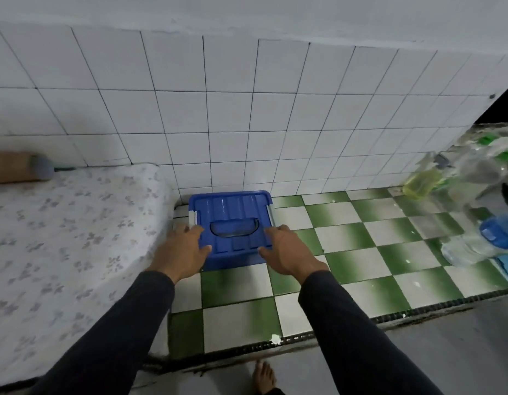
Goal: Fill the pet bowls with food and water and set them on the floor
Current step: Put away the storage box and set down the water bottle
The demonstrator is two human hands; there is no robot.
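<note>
White tiled wall [247, 109] fills the view beyond both hands. Patterned mattress [62, 238] lies outboard of the left hand [182, 248], edge just beside it. Green-and-white checked floor [361, 238] runs under and outboard of the right hand [287, 250]. Blue lidded bin [233, 206] sits on the floor against the wall, between the 2 hands; lid is on, with a recessed handle at centre and pale latches at the 2 sides.

Grip state: both hands spread, fingers apart, holding nothing. Left fingertips overlap the bin's left lid edge and the right ones its right edge; contact or hover, cannot tell.

No pet bowls in view (likely inside the bin or elsewhere, only a guess), so the task looks barely begun. The step in hand reads as getting hold of the bin to open it or draw it out.

To do it well: take both sides evenly, thumbs on top, release both latches before lifting the lid, and keep it level. If pulling it out, slide it straight back, clear of the mattress edge.

Far outboard of the right hand: a blurred cluster of plastic bottles [475, 172], 1 yellowish bottle [421, 182], 1 clear bottle with a blue label [483, 240].

No brand or writing is readable anywhere; the blue label is too blurred.
</note>
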